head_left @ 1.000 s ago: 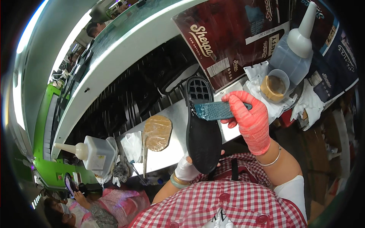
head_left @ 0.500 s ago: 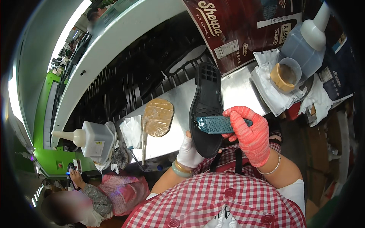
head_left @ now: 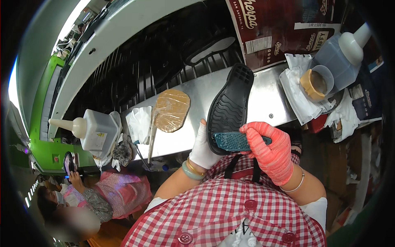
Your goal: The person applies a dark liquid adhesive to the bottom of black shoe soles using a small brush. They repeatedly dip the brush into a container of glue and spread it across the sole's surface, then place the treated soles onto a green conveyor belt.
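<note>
My left hand (head_left: 203, 148), in a white glove, holds a black shoe sole (head_left: 230, 105) by its near end, tread side up, tilted over the metal bench (head_left: 263, 103). In a red glove, my right hand (head_left: 269, 150) grips a teal brush (head_left: 232, 141) and presses its head against the near end of the sole.
A tan insole-shaped pad (head_left: 171, 110) lies on the bench with a thin stick (head_left: 151, 131) and white cloth (head_left: 139, 123). Squeeze bottles stand at left (head_left: 92, 129) and right (head_left: 343, 57), beside a small cup (head_left: 314, 82). Another person (head_left: 88, 201) sits at lower left. A dark conveyor (head_left: 144, 70) runs behind.
The sole and both hands have come nearer to me and lower in view. The brush now sits on the sole's near end rather than its far part.
</note>
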Demonstrator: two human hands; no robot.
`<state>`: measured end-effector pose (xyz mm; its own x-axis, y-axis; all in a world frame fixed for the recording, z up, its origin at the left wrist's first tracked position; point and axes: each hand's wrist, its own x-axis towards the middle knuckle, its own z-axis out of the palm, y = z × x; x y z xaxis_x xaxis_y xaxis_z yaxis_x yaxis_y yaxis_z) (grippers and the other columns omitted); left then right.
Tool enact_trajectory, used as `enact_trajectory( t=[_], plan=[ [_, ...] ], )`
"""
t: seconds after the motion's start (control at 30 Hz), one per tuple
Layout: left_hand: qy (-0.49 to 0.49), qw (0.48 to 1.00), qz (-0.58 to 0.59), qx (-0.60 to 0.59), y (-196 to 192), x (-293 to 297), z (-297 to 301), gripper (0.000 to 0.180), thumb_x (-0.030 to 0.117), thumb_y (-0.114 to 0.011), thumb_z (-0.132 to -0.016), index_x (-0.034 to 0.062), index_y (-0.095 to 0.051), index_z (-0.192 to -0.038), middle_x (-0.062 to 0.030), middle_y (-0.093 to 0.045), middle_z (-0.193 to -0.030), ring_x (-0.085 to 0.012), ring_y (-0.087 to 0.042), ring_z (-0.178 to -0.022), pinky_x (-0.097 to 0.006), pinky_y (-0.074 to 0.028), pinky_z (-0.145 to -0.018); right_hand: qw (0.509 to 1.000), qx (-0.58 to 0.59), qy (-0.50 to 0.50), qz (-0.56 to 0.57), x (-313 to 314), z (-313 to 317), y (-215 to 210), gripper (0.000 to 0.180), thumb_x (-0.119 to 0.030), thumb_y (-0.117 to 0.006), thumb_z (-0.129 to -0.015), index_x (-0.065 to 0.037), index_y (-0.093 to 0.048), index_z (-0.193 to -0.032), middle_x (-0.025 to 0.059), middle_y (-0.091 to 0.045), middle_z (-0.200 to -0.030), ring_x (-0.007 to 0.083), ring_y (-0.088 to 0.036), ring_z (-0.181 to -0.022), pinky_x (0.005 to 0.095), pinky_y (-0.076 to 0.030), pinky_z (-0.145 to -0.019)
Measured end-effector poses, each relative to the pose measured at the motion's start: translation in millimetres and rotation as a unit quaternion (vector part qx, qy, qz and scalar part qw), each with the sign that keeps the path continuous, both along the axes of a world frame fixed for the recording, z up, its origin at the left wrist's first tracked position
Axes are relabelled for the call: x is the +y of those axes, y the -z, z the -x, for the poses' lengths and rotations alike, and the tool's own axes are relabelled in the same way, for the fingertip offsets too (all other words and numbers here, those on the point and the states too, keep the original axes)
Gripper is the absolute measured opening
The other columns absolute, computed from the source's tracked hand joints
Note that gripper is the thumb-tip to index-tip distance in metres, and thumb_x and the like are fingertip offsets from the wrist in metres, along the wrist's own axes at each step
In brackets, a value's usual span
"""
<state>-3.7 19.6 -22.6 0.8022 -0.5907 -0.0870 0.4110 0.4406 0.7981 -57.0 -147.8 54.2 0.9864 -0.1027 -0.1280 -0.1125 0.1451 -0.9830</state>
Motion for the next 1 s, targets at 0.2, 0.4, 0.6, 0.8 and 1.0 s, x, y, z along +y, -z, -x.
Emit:
enact_trajectory(
  t=[0.2, 0.4, 0.6, 0.8, 1.0],
  plan=[
    [0.073, 0.981, 0.146, 0.109, 8, 10, -8, 0.061, 0.051, -0.026, -0.096, 0.0085, -0.031, -0.140, -0.0065, -0.042, -0.139, -0.0188, -0.038, -0.129, -0.041, -0.018, -0.112, 0.988, -0.075, -0.097, 0.095, -5, -6, 6, 0.019, -0.012, -0.056, -0.090, 0.003, -0.063, -0.099, 0.0090, -0.064, -0.076, 0.0118, -0.062, -0.062, 0.0238, -0.050, -0.058],
    [0.088, 0.947, 0.214, 0.221, 9, 25, -16, 0.065, 0.055, -0.025, -0.095, 0.0063, -0.037, -0.136, -0.0133, -0.043, -0.137, -0.0250, -0.040, -0.127, -0.041, -0.025, -0.110, 0.976, 0.021, -0.208, 0.061, 2, -28, -19, 0.023, -0.015, -0.055, -0.091, 0.002, -0.061, -0.103, 0.0078, -0.064, -0.080, 0.0114, -0.062, -0.065, 0.0234, -0.050, -0.061],
    [0.067, 0.945, 0.014, 0.320, -6, 42, -35, 0.073, 0.065, -0.022, -0.089, 0.0036, -0.053, -0.112, -0.0202, -0.062, -0.074, -0.0304, -0.058, -0.048, -0.033, -0.045, -0.037, 0.958, 0.131, -0.249, 0.044, 19, -59, -27, 0.024, -0.022, -0.057, -0.089, -0.003, -0.063, -0.102, 0.0029, -0.062, -0.077, 0.0053, -0.056, -0.056, 0.0195, -0.043, -0.049],
    [0.186, 0.945, -0.019, 0.268, 14, 65, -70, 0.069, 0.063, -0.026, -0.090, 0.0025, -0.055, -0.109, -0.0214, -0.063, -0.077, -0.0307, -0.060, -0.047, -0.031, -0.046, -0.034, 0.959, 0.083, -0.268, 0.032, 33, -84, -14, 0.022, -0.020, -0.059, -0.086, -0.002, -0.065, -0.097, 0.0035, -0.063, -0.078, 0.0058, -0.055, -0.055, 0.0176, -0.040, -0.049],
    [0.225, 0.927, -0.066, 0.292, 16, 77, -97, 0.066, 0.058, -0.028, -0.091, 0.0022, -0.049, -0.118, -0.0188, -0.065, -0.080, -0.0313, -0.061, -0.048, -0.030, -0.044, -0.031, 0.959, 0.097, -0.259, 0.054, 22, -101, -4, 0.025, -0.023, -0.061, -0.085, -0.002, -0.066, -0.097, 0.0023, -0.063, -0.076, 0.0062, -0.056, -0.056, 0.0182, -0.040, -0.050]
  ],
)
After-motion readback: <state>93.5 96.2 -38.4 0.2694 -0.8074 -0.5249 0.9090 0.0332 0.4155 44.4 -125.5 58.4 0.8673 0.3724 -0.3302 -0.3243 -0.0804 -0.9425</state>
